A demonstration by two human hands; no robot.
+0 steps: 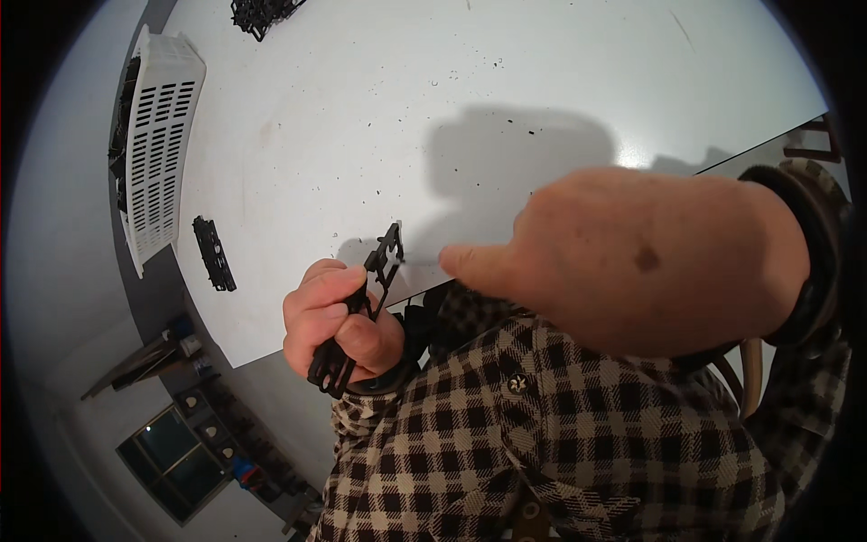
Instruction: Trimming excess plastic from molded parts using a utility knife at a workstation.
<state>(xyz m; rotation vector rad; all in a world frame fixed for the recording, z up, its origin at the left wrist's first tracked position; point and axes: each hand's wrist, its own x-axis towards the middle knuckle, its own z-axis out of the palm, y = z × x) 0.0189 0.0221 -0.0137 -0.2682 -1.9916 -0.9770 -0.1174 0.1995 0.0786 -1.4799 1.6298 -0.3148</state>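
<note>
**Black strip slants up from your left fist toward your right fingertip**

Your left hand (339, 321) has its fingers curled tight round a long black plastic strip (361, 303), gripping it in the lower half so that the bottom end pokes out below the fist. The strip's long axis runs on a slant, from lower left up to upper right, and its free top end stands over the near edge of the desk (361, 135).

Your right hand (650, 257) fills the view close to the camera (it looks large only because it is near the lens), with a fingertip pointing left. That tip sits just beside the strip's top end, at about its height; whether they touch I cannot tell, nor whether the rest of that hand is closed on anything.

Further out on the desk, a second black strip (214, 254) lies flat to the left, well apart from both hands. Beyond it sits a white slotted basket (158, 144), and a heap of black parts (262, 14) lies at the far edge.
</note>
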